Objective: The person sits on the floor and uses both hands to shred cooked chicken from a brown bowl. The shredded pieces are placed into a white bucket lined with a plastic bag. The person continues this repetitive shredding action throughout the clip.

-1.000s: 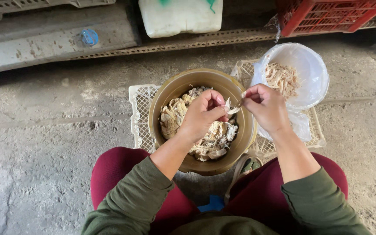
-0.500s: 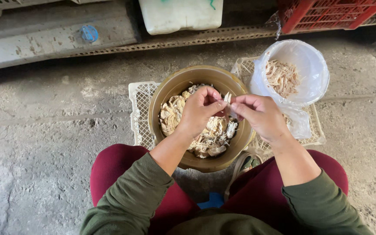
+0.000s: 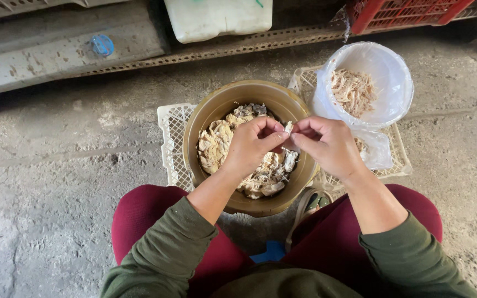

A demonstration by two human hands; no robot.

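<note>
Fingers of left hand (image 3: pixel 252 144) and right hand (image 3: pixel 327 144) pinch pale scrap (image 3: pixel 289 127); bowl (image 3: pixel 216 110) partly hidden.

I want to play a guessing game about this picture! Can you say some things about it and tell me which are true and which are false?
1. Both hands pinch one small pale piece together above the brown bowl. True: the left hand and right hand meet on the small piece.
2. The brown bowl is empty. False: it holds a heap of pale scraps.
3. A white bag-lined container with shredded bits sits to the right of the bowl. True.
4. The bowl rests on a red crate. False: it sits on a white plastic crate; the red crate is farther back.
5. The person wears green sleeves. True.
</note>
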